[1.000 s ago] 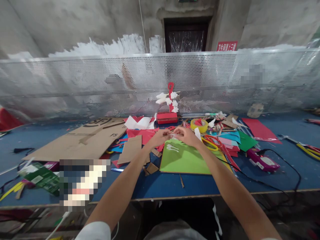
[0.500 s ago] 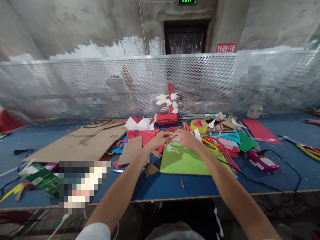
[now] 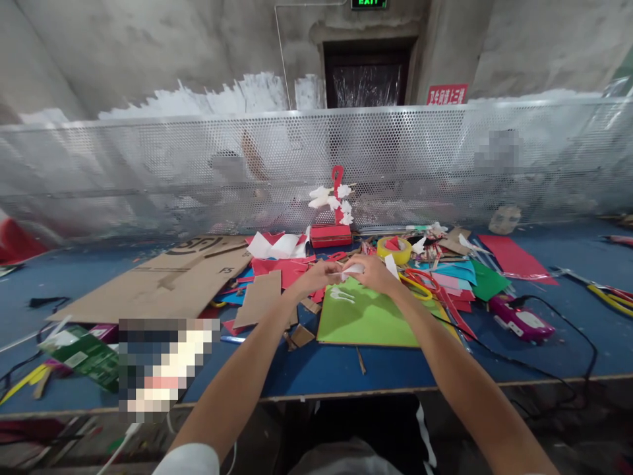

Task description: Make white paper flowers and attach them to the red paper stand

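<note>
The white scrap (image 3: 352,269) is showing more now, with your left hand (image 3: 316,276) and right hand (image 3: 374,272) pinching it mid-frame. Keeping it low over the green sheet (image 3: 368,320) is likely helping.

both bare arms stretched out straight ahead, forearms angling inward so the bare left hand (image 3: 319,274) and bare right hand (image 3: 373,272) meet out front, fingertips just about touching. both roughly palm-down, fingers curled in and pinched closed, right hand just beside the left, wrists about level
</note>
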### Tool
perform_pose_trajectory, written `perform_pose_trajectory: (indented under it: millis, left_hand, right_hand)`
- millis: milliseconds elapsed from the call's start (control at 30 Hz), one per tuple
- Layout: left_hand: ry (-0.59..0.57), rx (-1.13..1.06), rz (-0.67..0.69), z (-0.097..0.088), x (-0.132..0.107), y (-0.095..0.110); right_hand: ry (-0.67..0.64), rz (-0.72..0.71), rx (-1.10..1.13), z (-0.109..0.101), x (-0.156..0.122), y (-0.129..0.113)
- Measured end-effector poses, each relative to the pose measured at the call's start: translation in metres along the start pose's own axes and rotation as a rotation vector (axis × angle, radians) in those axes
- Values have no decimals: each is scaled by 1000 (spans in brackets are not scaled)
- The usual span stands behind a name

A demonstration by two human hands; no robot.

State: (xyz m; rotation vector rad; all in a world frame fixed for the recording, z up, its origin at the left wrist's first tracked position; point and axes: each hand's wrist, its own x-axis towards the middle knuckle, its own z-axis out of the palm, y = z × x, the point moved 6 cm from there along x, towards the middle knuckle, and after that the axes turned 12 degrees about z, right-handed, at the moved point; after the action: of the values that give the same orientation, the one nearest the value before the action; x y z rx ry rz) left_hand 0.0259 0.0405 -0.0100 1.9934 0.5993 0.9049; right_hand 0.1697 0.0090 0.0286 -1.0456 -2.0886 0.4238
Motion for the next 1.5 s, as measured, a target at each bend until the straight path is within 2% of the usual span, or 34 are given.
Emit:
perform_pose_trajectory:
  millis: [200, 367, 667, 800, 900, 1033, 1100, 1233, 1500]
  left_hand:
    - [-25, 73, 25, -1, 0, 3]
    - [19, 99, 35, -2, 1, 9]
    - [70, 27, 56, -1, 2, 13]
    - [44, 28, 114, 1, 2, 10]
    - [13, -1, 109, 3, 3, 4]
    - [28, 89, 143, 0, 4, 2]
    - [49, 120, 167, -2, 5, 3]
    - [63, 38, 171, -1, 4, 7]
    - [56, 8, 217, 4, 1, 24]
  right_hand:
    - [16, 78, 136, -2, 0, 7]
    - [-8, 115, 259, 0, 2, 13]
    - [36, 163, 276, -2, 3, 18]
    - [36, 185, 301, -1, 3, 21]
    - [35, 205, 306, 0, 3, 24]
    - [36, 224, 291, 1, 4, 26]
    - [43, 229, 287, 1, 4, 26]
    - [36, 245, 302, 1, 3, 26]
    - [42, 265, 333, 2, 4, 30]
